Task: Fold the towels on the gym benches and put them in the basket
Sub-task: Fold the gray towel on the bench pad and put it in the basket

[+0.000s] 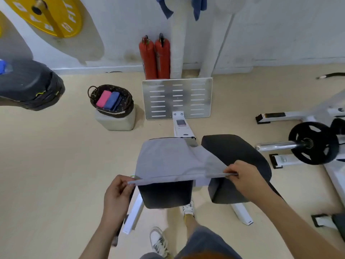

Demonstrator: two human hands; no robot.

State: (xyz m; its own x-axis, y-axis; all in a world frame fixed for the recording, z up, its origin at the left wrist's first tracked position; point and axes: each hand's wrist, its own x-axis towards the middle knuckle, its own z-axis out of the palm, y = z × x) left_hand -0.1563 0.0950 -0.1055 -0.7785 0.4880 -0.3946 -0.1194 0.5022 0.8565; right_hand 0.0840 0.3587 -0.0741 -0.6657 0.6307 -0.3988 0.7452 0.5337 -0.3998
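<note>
Folding is under way on the grey towel [168, 157], which lies in the middle of the frame over the bench [240, 152]. Most of it covers the left pad [166, 195], and one flap crosses the gap onto the right pad [224, 144].

Both hands are closed in a pinch on the towel's near edge. The left hand [119, 189] grips the near left corner between thumb and fingers, and the right hand [242, 174] grips the near right corner. The hem runs taut between them across the lower middle of the frame, lifted a little off the pads.

This looks like the first fold, with the edge raised and squared but not yet laid over. The next move calls for carrying both corners together away from the person, toward the far edge of the towel. The hem should stay level so the halves meet evenly. The flap over the gap will probably need pulling straight first, since cloth can sag between the pads.

The basket [128, 107] stands in the upper left-centre of the frame on a pale block [115, 122] on the floor [56, 165], well apart from the bench. A folded pink towel [103, 99] and a folded blue towel [112, 100] lie side by side inside it. The grey one seems bound for the space beside them once folded small enough.
</note>
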